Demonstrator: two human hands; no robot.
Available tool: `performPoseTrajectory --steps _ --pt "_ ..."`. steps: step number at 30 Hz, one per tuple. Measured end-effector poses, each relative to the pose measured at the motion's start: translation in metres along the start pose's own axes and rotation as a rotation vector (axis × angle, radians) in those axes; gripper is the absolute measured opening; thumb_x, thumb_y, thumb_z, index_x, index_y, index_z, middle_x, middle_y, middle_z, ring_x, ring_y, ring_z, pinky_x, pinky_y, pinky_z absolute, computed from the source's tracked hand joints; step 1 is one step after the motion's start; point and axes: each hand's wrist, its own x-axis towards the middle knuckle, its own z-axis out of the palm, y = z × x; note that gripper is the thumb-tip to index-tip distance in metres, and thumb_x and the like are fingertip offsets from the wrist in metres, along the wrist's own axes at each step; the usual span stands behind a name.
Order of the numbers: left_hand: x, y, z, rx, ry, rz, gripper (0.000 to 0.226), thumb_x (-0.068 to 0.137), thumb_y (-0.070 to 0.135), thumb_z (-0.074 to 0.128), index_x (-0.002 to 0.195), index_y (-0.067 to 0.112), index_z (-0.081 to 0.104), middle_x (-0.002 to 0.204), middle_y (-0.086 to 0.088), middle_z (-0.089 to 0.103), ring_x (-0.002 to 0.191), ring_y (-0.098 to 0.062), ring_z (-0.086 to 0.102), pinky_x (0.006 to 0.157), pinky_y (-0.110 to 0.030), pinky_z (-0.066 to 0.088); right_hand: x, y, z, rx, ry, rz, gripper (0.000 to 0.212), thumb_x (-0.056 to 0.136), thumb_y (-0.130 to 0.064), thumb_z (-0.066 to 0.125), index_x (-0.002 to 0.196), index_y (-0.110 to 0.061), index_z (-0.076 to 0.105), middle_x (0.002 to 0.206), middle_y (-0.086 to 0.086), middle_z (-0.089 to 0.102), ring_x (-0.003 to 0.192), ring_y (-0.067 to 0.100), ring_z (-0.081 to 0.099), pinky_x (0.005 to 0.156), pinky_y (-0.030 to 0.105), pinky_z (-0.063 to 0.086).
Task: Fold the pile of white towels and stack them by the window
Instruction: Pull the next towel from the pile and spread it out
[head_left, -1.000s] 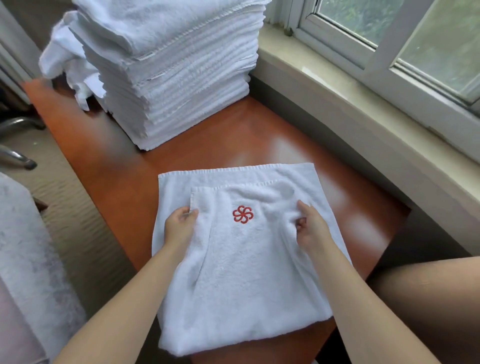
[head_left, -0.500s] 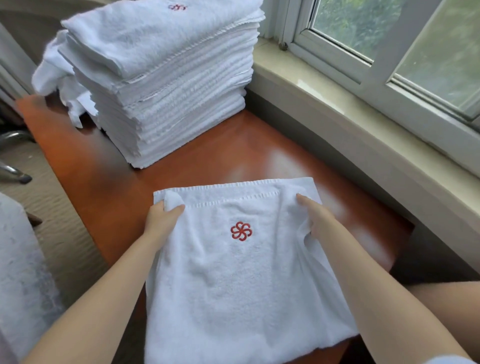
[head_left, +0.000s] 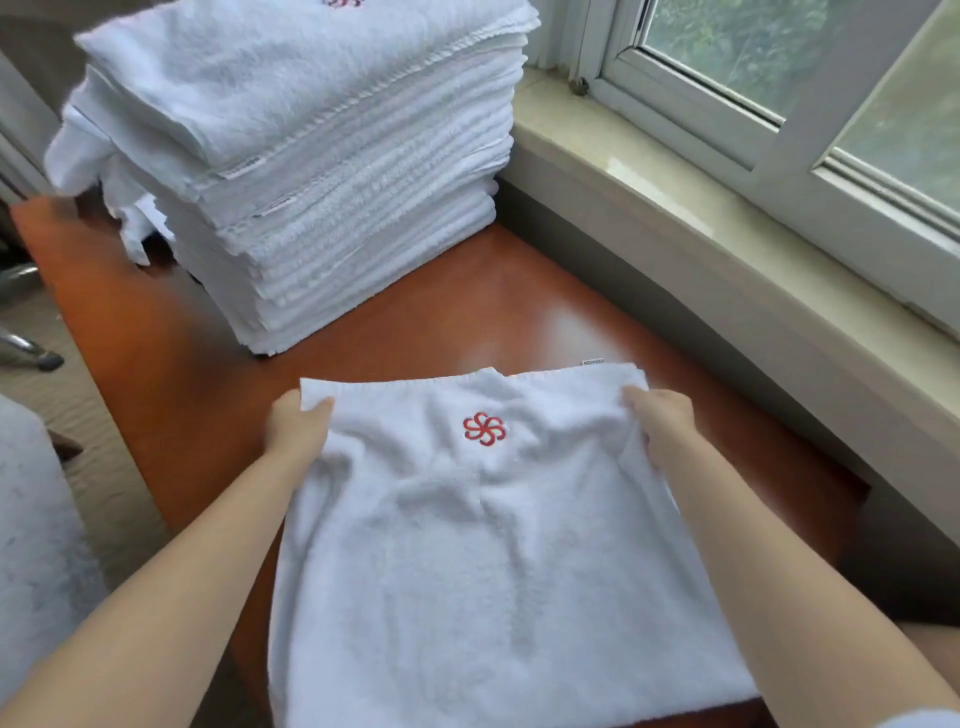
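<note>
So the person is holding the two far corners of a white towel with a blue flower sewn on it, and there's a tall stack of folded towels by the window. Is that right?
Nearly. The head view shows the flower is red, not blue. The rest holds: the left hand and right hand grip the far corners of the white towel, and a tall stack of folded towels stands by the window.

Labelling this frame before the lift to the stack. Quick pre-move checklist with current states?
1. Left hand pinches the far left corner of the folded towel: ok.
2. Right hand has a grip on the far right corner: ok.
3. Far edges aligned: not ok, a tag and lower layer peek out on the right.
4. Stack of folded towels squared: not ok, layers skewed.
5. Bare table between towel and stack: ok.
6. Near edge of towel: cannot tell, out of frame.
</note>
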Motion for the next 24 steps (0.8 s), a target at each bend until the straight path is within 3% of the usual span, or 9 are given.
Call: performPoseTrajectory --steps 3,5,7,9,14,18,21,24 --pt "0.008 0.004 0.003 0.096 0.016 -0.012 0.018 0.093 0.02 0.057 0.082 0.006 0.058 0.081 -0.006 0.057 0.083 -0.028 0.054 0.067 -0.032 0.038 0.011 0.001 0.002 -0.008 0.054 -0.017 0.025 0.087 -0.036 0.065 0.087 -0.011 0.066 0.073 -0.002 0.055 0.074 0.023 0.054 0.069 0.027 0.042" --pt "0.012 0.006 0.004 0.201 0.048 -0.016 0.024 0.092 0.027 0.059 0.076 0.009 0.057 0.083 -0.007 0.059 0.086 -0.03 0.055 0.069 -0.034 0.043 0.014 -0.006 0.005 -0.027 0.055 -0.041 0.036 0.089 -0.04 0.064 0.1 -0.006 0.067 0.08 0.0 0.055 0.081 0.025 0.054 0.079 0.031 0.045" --pt "0.016 0.008 0.004 0.319 0.106 -0.053 0.028 0.089 0.034 0.061 0.095 0.008 0.066 0.111 -0.014 0.061 0.104 -0.035 0.054 0.083 -0.038 0.047 0.018 -0.017 0.008 -0.057 0.061 -0.04 0.041 0.091 -0.039 0.063 0.11 -0.002 0.065 0.09 0.005 0.056 0.088 0.028 0.057 0.086 0.035 0.047" --pt "0.017 0.015 0.004 0.309 0.114 -0.168 0.04 0.088 0.031 0.064 0.119 0.006 0.062 0.132 -0.016 0.048 0.116 -0.034 0.049 0.089 -0.038 0.045 0.027 -0.023 0.01 -0.068 0.089 -0.016 0.043 0.092 -0.035 0.062 0.118 -0.001 0.062 0.103 0.012 0.061 0.103 0.033 0.061 0.088 0.035 0.048" --pt "0.022 0.023 -0.001 0.141 -0.003 -0.309 0.042 0.084 0.019 0.07 0.119 -0.001 0.061 0.096 -0.011 0.059 0.087 -0.028 0.055 0.075 -0.033 0.046 0.022 -0.021 0.007 -0.169 0.297 0.103 0.045 0.089 -0.024 0.051 0.13 -0.006 0.057 0.136 0.013 0.051 0.127 0.034 0.044 0.102 0.039 0.041" --pt "0.02 0.03 -0.006 0.07 -0.024 -0.384 0.036 0.086 0.023 0.069 0.114 0.003 0.056 0.088 -0.009 0.053 0.079 -0.026 0.054 0.074 -0.033 0.043 0.024 -0.02 0.009 -0.175 0.231 0.046 0.038 0.089 -0.028 0.058 0.119 -0.006 0.062 0.121 0.014 0.062 0.106 0.036 0.06 0.093 0.04 0.05" --pt "0.021 0.027 -0.01 -0.103 -0.05 -0.446 0.04 0.085 0.025 0.069 0.118 0.005 0.058 0.086 -0.004 0.057 0.07 -0.017 0.055 0.058 -0.028 0.042 0.027 -0.023 0.006 -0.2 0.163 0.017 0.029 0.088 -0.024 0.063 0.108 -0.004 0.061 0.1 0.009 0.062 0.088 0.031 0.06 0.079 0.034 0.05" --pt "0.025 0.021 -0.015 -0.204 -0.061 -0.473 0.043 0.088 0.028 0.067 0.125 0.008 0.057 0.075 0.001 0.05 0.058 -0.012 0.044 0.047 -0.023 0.032 0.026 -0.034 0.002 -0.181 0.09 0.028 0.024 0.084 -0.026 0.069 0.093 -0.007 0.058 0.087 0.004 0.06 0.085 0.026 0.061 0.078 0.032 0.051"
